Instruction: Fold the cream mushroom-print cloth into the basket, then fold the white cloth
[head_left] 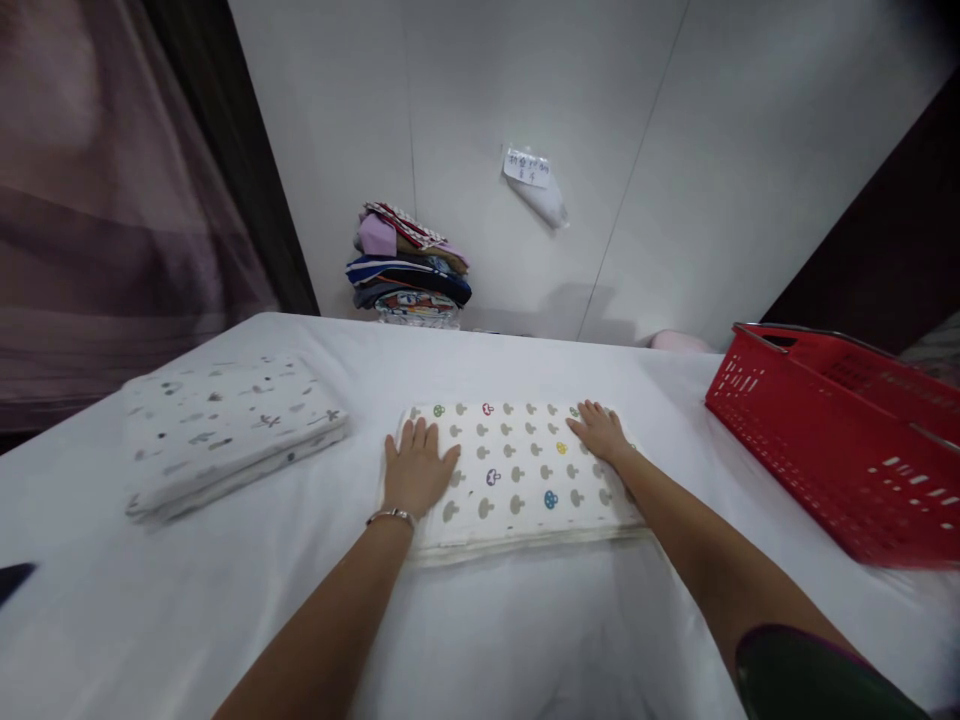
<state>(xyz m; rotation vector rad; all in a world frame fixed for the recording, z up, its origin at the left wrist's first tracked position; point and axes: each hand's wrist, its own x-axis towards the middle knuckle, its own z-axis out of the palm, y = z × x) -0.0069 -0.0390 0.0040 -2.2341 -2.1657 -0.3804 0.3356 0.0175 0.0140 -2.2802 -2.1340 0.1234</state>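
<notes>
A folded white cloth [525,470] with a mushroom print lies in front of me on the white-covered table [480,640]. My left hand [418,468] rests flat on its left edge, fingers spread and pointing away from me; a bracelet circles that wrist. Across the cloth, my right hand [601,432] lies on the far right corner with its fingers stretched out. Neither hand grips anything. Layers of fabric show along the cloth's near edge. To the left sits a second folded white cloth [232,415], with a scattered print of small dark shapes.
A red plastic basket [810,440] with perforated sides stands at the right. Behind the table's far edge rises a stack of folded clothes [409,265] against the white wall [330,130]. A handwritten paper note [527,168] hangs there. A purplish curtain [112,220] is at the left.
</notes>
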